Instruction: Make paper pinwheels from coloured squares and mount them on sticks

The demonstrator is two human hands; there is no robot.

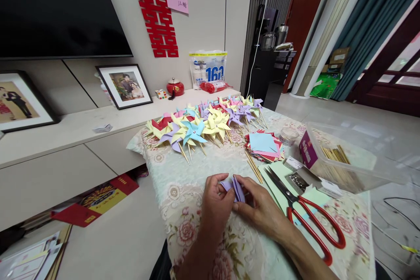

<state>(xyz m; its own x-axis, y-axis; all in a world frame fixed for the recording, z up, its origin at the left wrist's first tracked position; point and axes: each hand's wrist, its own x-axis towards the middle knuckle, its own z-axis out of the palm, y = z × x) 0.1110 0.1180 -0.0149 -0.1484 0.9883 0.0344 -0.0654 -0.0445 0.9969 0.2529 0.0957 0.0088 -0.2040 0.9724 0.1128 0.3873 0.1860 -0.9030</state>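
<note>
Between my two hands is a folded piece of purple paper [239, 190], held just above the flowered tablecloth. My left hand [218, 201] pinches its left part between thumb and fingers. From the other side, my right hand [259, 203] grips the paper's right edge. Scissors with red handles [297, 203] lie to the right of my right hand, on pale green paper sheets [274, 188]. A small box of metal pins [298, 181] sits open beside the blades. Several thin wooden sticks [253, 167] rest beyond my right hand.
Many finished paper pinwheels [193, 133] cover the table's far side. A stack of cut paper squares [264, 144] lies nearer, beside a round clear container [289, 134]. At right stands a clear plastic box [361, 175] with wooden sticks. A white cabinet [131, 124] runs behind.
</note>
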